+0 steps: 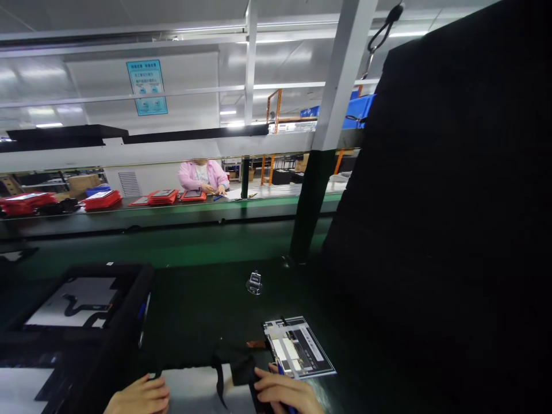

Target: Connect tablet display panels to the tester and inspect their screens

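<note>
My left hand [140,397] lies at the bottom edge, fingers curled against the left end of a pale flat panel [194,388]. My right hand [284,394] rests on the panel's right end over a black patch [242,368], fingers bent, with a thin blue pen-like tool [282,374] showing between them. Just beyond that hand lies an open device board [299,348] with white and grey parts and a dark border. A black ribbon strip [219,376] crosses the panel between my hands.
A black tray [129,305] on the left holds a grey panel [75,302] with a black cable. A small clear stand [255,283] sits mid-table. A large black sheet [452,218] fills the right. Across the conveyor a person [202,175] in pink works beside red trays [101,199].
</note>
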`<state>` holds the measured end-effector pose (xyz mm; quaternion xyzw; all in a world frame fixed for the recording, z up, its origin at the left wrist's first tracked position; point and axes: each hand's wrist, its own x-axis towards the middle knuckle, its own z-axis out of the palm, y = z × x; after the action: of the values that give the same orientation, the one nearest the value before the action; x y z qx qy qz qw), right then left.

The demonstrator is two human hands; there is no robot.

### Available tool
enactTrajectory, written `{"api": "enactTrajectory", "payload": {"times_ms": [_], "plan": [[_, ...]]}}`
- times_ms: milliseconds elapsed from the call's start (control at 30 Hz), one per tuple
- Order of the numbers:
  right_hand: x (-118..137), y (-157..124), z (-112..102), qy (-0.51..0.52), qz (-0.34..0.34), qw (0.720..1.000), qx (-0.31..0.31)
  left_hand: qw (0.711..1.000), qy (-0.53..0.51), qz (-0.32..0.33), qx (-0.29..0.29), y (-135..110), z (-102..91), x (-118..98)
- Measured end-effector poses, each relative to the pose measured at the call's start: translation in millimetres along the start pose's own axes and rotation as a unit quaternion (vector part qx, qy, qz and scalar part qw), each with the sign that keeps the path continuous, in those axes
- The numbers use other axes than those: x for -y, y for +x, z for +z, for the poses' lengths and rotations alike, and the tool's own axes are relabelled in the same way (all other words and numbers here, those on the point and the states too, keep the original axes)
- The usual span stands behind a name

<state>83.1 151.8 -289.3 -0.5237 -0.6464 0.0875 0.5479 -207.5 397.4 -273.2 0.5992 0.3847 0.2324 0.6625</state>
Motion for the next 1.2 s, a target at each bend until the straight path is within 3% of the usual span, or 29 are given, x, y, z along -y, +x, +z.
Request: {"api": "enactTrajectory", "payload": {"times_ms": [133, 200, 300, 367, 467, 600, 733, 900, 1100, 1167, 1200], "plan": [[1.7, 0.8, 0.9, 0.022, 0.182, 0.972, -0.145, 0.995, -0.051, 0.049, -0.069, -9.3, 29.1, 18.3], [7.2, 5.6, 5.5, 0.044, 0.246, 0.948, -0.198, 0.992, 0.0, 0.109, -0.069, -19.0, 38.8, 28.9], [9.5, 15.7, 18.4, 0.049, 0.251, 0.944, -0.206, 0.962, 0.16, 0.213, -0.057, -24.5, 37.0, 32.6], [4.5, 21.3, 27.5, 0.045, 0.266, 0.944, -0.188, 0.943, 0.246, 0.219, -0.048, -21.7, 26.8, 25.2], [-7.5, 24.4, 37.1, 0.041, 0.294, 0.938, -0.177, 0.934, 0.284, 0.202, -0.079, -17.5, 14.7, 5.9], [-15.6, 24.2, 41.4, -0.005, 0.257, 0.951, -0.17, 0.94, 0.252, 0.19, -0.129, -22.0, 30.6, -18.4], [-15.0, 26.0, 41.2, -0.074, 0.208, 0.96, -0.176, 0.974, 0.2, 0.087, -0.067, -26.6, 68.1, -31.8], [-10.8, 25.2, 39.6, -0.096, 0.178, 0.962, -0.183, 0.994, 0.106, -0.007, 0.003, -20.7, 104.8, -29.6], [8.6, 38.5, 24.3, 0.0, 0.157, 0.971, -0.179, 0.998, 0.029, 0.007, 0.049, -5.4, 130.2, -23.6], [14.3, 53.3, 16.5, -0.03, 0.093, 0.983, -0.157, 0.997, 0.048, 0.021, 0.061, -4.2, 135.2, -22.0], [16.4, 61.7, 13.0, -0.056, 0.05, 0.991, -0.114, 0.995, 0.064, 0.029, 0.063, -4.8, 137.0, -20.3]]}}
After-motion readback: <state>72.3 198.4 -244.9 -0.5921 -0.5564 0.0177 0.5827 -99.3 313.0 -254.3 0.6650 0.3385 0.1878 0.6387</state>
